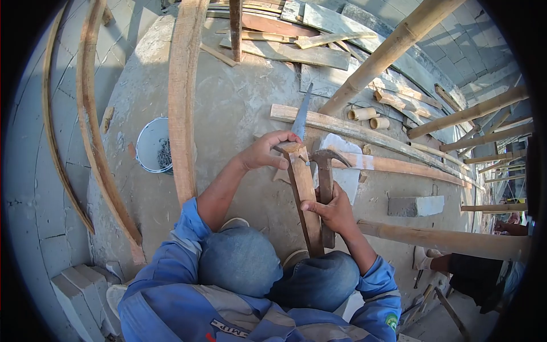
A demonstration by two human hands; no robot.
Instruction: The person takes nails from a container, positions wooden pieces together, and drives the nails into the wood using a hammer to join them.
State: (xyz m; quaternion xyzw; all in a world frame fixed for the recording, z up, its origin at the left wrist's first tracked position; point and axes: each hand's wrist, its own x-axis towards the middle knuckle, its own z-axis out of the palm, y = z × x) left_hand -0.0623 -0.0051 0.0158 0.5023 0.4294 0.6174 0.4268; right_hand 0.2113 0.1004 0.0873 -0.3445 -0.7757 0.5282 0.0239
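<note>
Blue jacket (171,310); hammer (326,181), wood (301,191) in right hand (337,213)

Chest label (229,329), between six and seven o'clock: "MIP". Green sleeve badge (391,321), five o'clock: lettering illegible.

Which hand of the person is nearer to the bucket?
Left. The left hand is right of the bucket in view, at the top of the wooden piece; the right hand, at the hammer, lies farther right.
</note>
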